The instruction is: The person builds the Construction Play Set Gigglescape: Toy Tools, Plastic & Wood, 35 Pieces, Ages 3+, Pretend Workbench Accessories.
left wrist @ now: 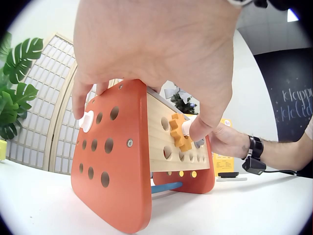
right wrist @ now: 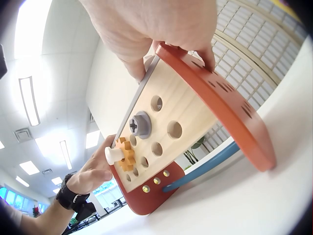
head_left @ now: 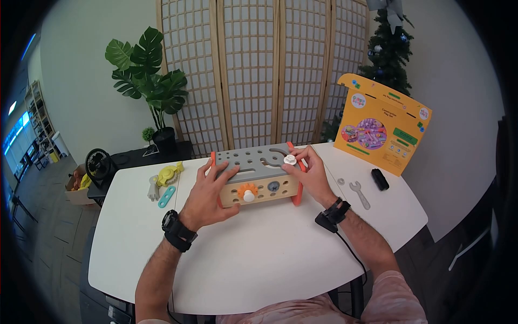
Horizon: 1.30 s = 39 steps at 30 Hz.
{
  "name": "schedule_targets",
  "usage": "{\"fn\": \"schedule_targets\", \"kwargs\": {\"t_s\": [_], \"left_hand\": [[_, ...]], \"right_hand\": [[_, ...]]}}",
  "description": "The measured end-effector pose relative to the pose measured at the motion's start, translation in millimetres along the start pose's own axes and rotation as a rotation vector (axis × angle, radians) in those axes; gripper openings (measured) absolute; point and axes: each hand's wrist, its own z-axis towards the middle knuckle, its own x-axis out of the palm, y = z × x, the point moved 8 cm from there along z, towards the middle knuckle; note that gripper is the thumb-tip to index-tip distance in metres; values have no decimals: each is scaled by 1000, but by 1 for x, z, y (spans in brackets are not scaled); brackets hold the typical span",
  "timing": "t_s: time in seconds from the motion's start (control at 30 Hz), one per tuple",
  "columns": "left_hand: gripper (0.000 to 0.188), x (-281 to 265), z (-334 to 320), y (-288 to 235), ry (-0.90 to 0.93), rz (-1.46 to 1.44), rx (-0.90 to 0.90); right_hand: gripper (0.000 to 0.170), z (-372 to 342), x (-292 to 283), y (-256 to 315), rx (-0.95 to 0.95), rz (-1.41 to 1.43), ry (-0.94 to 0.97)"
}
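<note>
A toy workbench (head_left: pixel 253 171) with a grey slotted top, wooden front and red end panels stands on the table. My left hand (head_left: pixel 208 197) grips its left end, fingers over the top and red panel (left wrist: pixel 112 161), thumb along the front. At the far right corner of the top, my right hand (head_left: pixel 314 175) pinches a white toy bolt (head_left: pixel 290 159) between thumb and index finger; its other fingers reach over the right red panel (right wrist: pixel 220 107). On the front sit an orange gear (left wrist: pixel 179 132) with a white peg (right wrist: pixel 114 155) and a grey cross-slotted screw (right wrist: pixel 140 125).
Left on the white table (head_left: pixel 226 259) lie a yellow toy piece (head_left: pixel 170 174), a grey piece (head_left: pixel 153 188) and a teal strip (head_left: pixel 167 197). To the right are a grey wrench (head_left: pixel 359 195), a small grey nut (head_left: pixel 340 182), a black object (head_left: pixel 380 180) and a yellow box (head_left: pixel 383 127).
</note>
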Motion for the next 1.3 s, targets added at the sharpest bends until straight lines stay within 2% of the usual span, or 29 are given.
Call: {"fn": "schedule_targets", "kwargs": {"t_s": [0.7, 1.0, 1.07, 1.1, 1.17, 1.3], "left_hand": [[90, -2, 0, -2, 0, -5, 1], [90, -2, 0, -2, 8, -7, 3], [90, -2, 0, -2, 10, -8, 1], [91, -2, 0, -2, 10, -8, -1], [91, -2, 0, -2, 10, -9, -3], [90, -4, -1, -6, 1, 19, 22]], "right_hand": [[37, -1, -1, -3, 10, 18, -6], [44, -3, 0, -5, 15, 14, 22], [56, -7, 2, -2, 40, -22, 25], [56, -9, 2, 1, 40, -22, 26], [79, -13, 8, -3, 161, -90, 98], [88, -16, 3, -15, 159, -95, 171]]}}
